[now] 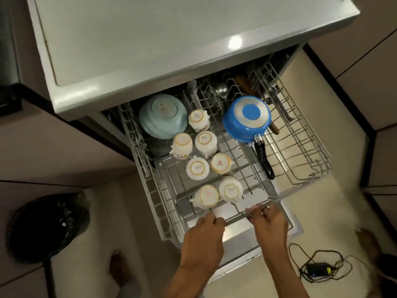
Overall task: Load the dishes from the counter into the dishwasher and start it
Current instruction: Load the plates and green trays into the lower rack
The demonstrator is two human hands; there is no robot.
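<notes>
Beige floor tiles surround a steel dishwasher [171, 39] with its wire rack [300, 134] drawn fully out.

Contents: seven white cups [197, 168] stand inverted in the rack's left half. A pale blue bowl [163, 116] sits at the rack's back left. A blue saucepan [247, 117] lies inverted at its back right, black handle pointing toward the rack's front.

Grip: the left hand [204, 231] and right hand [268, 222] both hold the rack's front rail [237, 217], fingers curled over the wire.

Handling, as judged: the rack is stiff and moderately heavy when loaded. The crockery is fragile and free to rattle. An even, slow two-handed push at the rail suits it.

Markings: several cup bases carry a printed mark that appears to read "SISTA", though blur leaves this uncertain. One base bears a red emblem.
</notes>
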